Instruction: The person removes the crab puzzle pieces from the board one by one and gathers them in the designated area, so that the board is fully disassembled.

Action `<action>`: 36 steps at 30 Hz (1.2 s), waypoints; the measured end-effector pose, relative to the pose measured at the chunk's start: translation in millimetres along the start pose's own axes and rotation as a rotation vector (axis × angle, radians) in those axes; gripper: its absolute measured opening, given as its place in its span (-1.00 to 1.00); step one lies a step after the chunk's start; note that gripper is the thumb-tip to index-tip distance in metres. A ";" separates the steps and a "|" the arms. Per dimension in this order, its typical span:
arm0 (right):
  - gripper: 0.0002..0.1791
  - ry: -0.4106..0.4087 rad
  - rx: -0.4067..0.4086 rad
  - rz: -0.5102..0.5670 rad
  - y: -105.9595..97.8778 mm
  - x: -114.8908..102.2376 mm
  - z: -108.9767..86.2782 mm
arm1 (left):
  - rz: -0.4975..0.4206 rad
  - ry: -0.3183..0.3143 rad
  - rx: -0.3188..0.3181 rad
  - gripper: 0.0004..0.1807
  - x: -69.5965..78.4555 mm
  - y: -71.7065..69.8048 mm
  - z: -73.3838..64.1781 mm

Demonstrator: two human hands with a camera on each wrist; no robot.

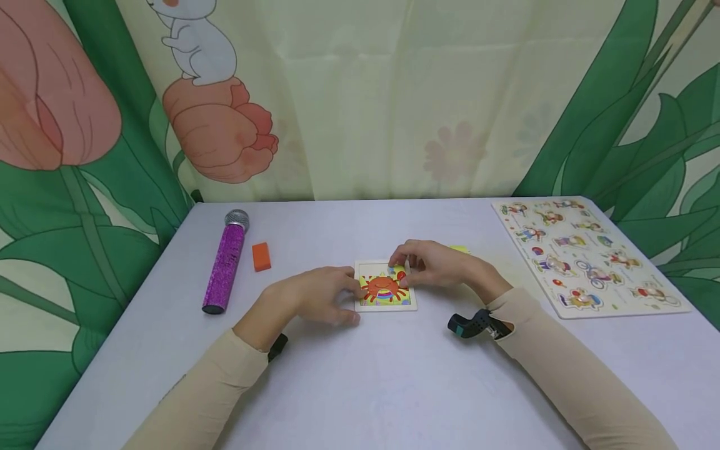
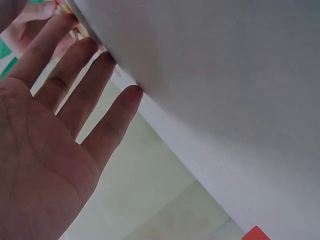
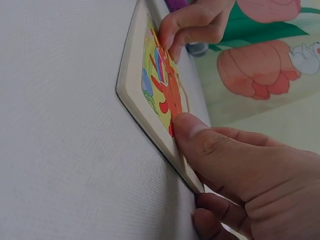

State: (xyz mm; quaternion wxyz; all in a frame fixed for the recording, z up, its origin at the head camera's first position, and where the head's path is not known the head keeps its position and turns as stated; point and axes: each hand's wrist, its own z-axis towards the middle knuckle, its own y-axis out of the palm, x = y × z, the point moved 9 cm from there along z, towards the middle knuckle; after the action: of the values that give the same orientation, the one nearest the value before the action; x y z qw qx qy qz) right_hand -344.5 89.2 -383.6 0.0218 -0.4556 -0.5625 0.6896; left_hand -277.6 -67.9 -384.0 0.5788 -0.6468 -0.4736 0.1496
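A small crab jigsaw puzzle (image 1: 384,292) lies flat in a pale wooden frame (image 1: 388,308) at the middle of the table. Along the top of the frame a strip of bare cream base shows. My left hand (image 1: 317,297) is at the frame's left side, fingertips at its edge; in the left wrist view the fingers of this hand (image 2: 65,105) are fairly straight. At the upper right of the picture, my right hand (image 1: 435,262) pinches a small puzzle piece (image 1: 398,272) with a red claw on it. In the right wrist view, the right thumb (image 3: 192,132) covers part of that corner.
A glittery purple microphone (image 1: 225,265) and an orange block (image 1: 261,257) lie to the left. Behind the right wrist a yellow piece (image 1: 460,249) partly shows. A large picture puzzle board (image 1: 587,256) lies at the right. A printed curtain (image 1: 365,112) hangs behind the table.
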 end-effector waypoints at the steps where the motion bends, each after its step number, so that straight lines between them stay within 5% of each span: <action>1: -0.60 0.000 0.001 0.002 0.4 0.4 -0.1 | 0.003 0.001 0.002 -0.54 0.0 0.2 0.1; 15: -0.60 0.026 0.014 0.019 1.6 9.9 -3.5 | 0.058 0.017 0.023 -0.58 5.7 1.1 4.2; 24: -0.60 0.027 0.020 0.013 5.5 7.8 -0.9 | 0.005 -0.067 -0.056 -0.51 2.4 3.3 3.9; 36: -0.60 0.054 0.029 -0.009 3.7 10.1 -1.6 | 0.033 -0.104 -0.056 -0.49 -2.5 3.3 1.0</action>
State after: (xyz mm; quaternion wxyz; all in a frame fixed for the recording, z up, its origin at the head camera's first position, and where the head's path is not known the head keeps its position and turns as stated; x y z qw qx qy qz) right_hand -347.5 94.5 -392.6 0.0466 -0.4711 -0.5536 0.6851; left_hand -278.2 -68.9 -388.1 0.5324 -0.6619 -0.4964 0.1791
